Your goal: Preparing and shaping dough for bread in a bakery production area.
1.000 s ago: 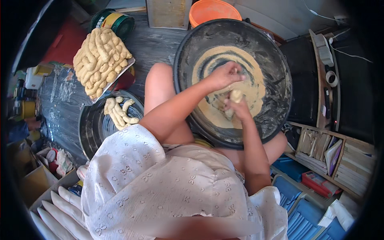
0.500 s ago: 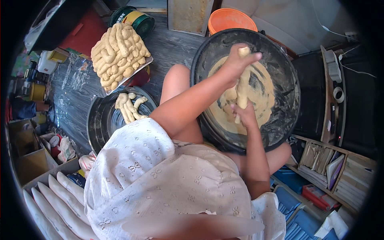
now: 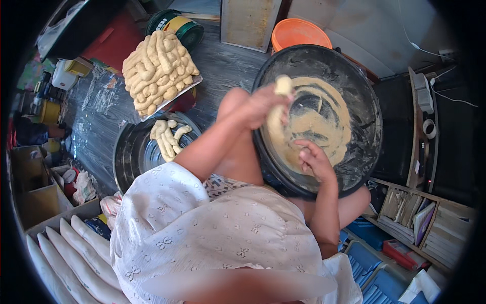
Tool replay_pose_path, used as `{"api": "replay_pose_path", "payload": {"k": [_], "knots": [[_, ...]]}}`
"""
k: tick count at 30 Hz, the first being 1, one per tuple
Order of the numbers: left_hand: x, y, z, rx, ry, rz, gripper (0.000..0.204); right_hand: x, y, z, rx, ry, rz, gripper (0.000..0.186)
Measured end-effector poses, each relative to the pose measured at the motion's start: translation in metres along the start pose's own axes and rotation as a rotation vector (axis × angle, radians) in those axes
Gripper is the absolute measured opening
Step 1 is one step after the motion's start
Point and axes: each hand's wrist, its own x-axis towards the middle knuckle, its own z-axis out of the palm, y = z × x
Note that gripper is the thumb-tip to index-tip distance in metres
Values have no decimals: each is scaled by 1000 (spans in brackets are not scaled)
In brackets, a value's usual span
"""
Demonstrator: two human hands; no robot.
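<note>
My left hand [image 3: 267,107] grips a thick pale yellow dough-like roll [image 3: 276,121] over the left side of a large black basin [image 3: 368,167]. One rounded end of the roll stands out above the hand. My right hand [image 3: 315,161] is apart from it, over the near part of the basin, with the index finger stretched out, the others loosely bent and nothing held. Tan powder [image 3: 340,119] coats the basin floor in swirled streaks. To the left, a tray [image 3: 169,99] bears a high heap of similar rolls [image 3: 159,71]. A few more rolls [image 3: 164,139] lie in a second black basin [image 3: 121,152].
Behind the large basin stands an orange bucket [image 3: 301,34]. A green tub [image 3: 185,28] lies beyond the heap. Shelves with papers [image 3: 405,213] and blue plastic things [image 3: 372,258] are at the right. Several long white pieces [image 3: 81,253] lie at lower left.
My left hand has moved left with the roll, toward the basin's left rim. My right hand has let go of the roll and opened. The whole view has shifted slightly.
</note>
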Motion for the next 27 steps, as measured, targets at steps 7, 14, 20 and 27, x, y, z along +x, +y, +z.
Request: {"api": "replay_pose_path", "payload": {"k": [7,14,20,27], "knots": [[-37,183,-161,688,551,328,42,5,12,-13,26,298,53,33],[-27,283,-383,847,864,113,41,24,27,-16,60,416,164,30],[-62,193,-535,1950,790,-542,54,34,42,-17,49,429,243,30],[-74,149,-486,1585,1469,-52,56,40,47,-19,42,450,242,30]]}}
